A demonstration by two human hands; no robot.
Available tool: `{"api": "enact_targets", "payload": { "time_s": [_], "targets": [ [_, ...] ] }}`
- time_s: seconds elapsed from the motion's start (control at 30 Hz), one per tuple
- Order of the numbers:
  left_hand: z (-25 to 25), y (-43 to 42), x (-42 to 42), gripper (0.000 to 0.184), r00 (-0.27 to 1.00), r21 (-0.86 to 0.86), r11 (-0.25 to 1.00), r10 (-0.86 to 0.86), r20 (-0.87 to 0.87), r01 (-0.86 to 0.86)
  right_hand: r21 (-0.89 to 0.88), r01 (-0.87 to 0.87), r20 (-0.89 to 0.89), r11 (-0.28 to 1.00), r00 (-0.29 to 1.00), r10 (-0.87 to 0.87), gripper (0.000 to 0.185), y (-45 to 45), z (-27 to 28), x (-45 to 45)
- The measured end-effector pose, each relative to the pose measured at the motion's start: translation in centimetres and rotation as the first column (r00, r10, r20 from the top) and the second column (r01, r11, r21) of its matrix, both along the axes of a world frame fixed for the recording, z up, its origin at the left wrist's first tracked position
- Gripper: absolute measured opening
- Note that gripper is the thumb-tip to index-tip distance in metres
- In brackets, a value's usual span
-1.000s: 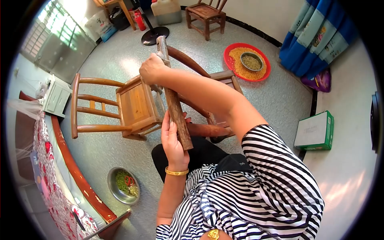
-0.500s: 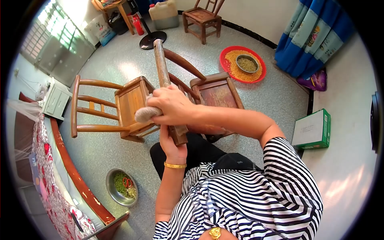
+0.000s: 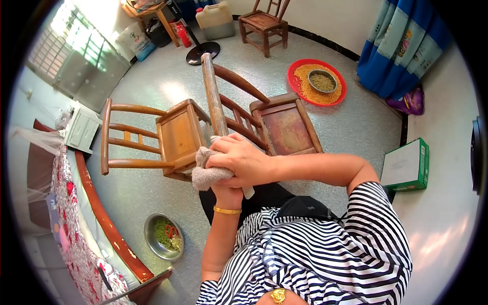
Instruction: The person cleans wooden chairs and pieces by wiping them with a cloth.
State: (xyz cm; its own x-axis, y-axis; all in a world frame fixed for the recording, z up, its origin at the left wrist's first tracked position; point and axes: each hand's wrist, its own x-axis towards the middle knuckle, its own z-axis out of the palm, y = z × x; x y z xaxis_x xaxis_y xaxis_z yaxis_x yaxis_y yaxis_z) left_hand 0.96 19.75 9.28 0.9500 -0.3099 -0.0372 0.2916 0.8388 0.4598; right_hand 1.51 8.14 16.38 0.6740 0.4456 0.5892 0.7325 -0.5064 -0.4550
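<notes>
My right hand (image 3: 244,160) is closed around a crumpled grey cloth (image 3: 209,175), pressed against the lower part of a chair's top rail. That wooden chair (image 3: 287,124) has a worn reddish seat, and its backrest points toward the left. My left hand (image 3: 227,195), below a gold bracelet, is at the near end of the same rail. Its fingers are hidden behind the cloth and my right hand. A second, lighter brown chair (image 3: 180,133) stands just left, its backrest facing away to the left.
A red tray (image 3: 341,96) of yellow grains holds a metal bowl. Another metal bowl (image 3: 149,239) with green pieces and red-handled scissors sits on the floor at lower left. A green box (image 3: 422,165) stands by the right wall. A small chair (image 3: 262,23) and a jug (image 3: 216,20) are behind.
My right hand and the cloth have slid down the rail toward me, now covering its near end and my left hand's fingers. The whole view has shifted slightly.
</notes>
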Motion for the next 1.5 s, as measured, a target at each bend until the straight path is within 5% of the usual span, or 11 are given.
{"api": "enact_targets", "payload": {
  "time_s": [0.13,0.27,0.4,0.47,0.53,0.6,0.67,0.77,0.9,1.0,1.5],
  "targets": [
    [1.3,0.7,-0.3,0.035,0.973,0.208,0.978,0.071,-0.219,-0.024,0.054,0.099,0.031,0.994,0.994,-0.101,0.033,-0.6,-0.7,3.2],
    [2.8,1.1,1.1,0.035,0.988,0.293,0.955,0.000,-0.151,0.045,0.188,0.219,0.078,0.957,0.968,-0.237,0.029,-1.6,-1.6,8.1],
    [6.5,0.8,3.1,0.053,0.994,0.569,0.821,-0.026,0.109,-0.041,0.200,0.296,0.072,0.934,0.946,-0.316,0.028,-2.2,-2.3,13.0],
    [7.4,0.5,5.3,0.061,0.914,0.777,0.625,-0.270,0.304,-0.074,0.178,0.378,0.114,0.908,0.909,-0.401,0.028,-2.4,-2.1,15.1],
    [7.4,-0.3,7.8,0.068,0.882,0.812,0.581,-0.357,0.307,-0.047,0.160,0.421,0.098,0.893,0.893,-0.439,0.029,-2.6,-2.3,17.4],
    [7.7,-1.5,9.5,0.074,0.826,0.943,0.241,-0.465,0.320,-0.230,0.201,0.493,0.076,0.846,0.854,-0.516,0.026,-2.8,-2.9,19.9],
    [5.7,-2.0,11.0,0.079,0.777,0.926,0.154,-0.506,0.374,-0.345,0.183,0.527,0.039,0.830,0.839,-0.542,0.028,-3.1,-2.8,21.2],
    [5.8,-2.7,10.4,0.082,0.683,0.767,-0.178,-0.604,0.410,-0.617,0.306,0.586,-0.014,0.750,0.791,-0.612,0.033,-3.7,-3.1,23.2],
    [6.7,-3.1,9.3,0.084,0.687,0.670,-0.357,-0.653,0.319,-0.650,0.436,0.655,-0.155,0.618,0.731,-0.665,0.036,-4.0,-3.9,26.0],
    [7.2,-3.4,9.0,0.084,0.698,0.626,-0.432,-0.665,0.265,-0.649,0.460,0.730,-0.364,0.505,0.674,-0.643,0.036,-4.3,-3.5,26.6],
    [8.8,-4.2,8.1,0.080,0.730,0.597,-0.511,-0.656,0.195,-0.619,0.395,0.841,-0.520,0.371,0.537,-0.664,0.041,-8.5,-9.8,27.3]
  ]
}}
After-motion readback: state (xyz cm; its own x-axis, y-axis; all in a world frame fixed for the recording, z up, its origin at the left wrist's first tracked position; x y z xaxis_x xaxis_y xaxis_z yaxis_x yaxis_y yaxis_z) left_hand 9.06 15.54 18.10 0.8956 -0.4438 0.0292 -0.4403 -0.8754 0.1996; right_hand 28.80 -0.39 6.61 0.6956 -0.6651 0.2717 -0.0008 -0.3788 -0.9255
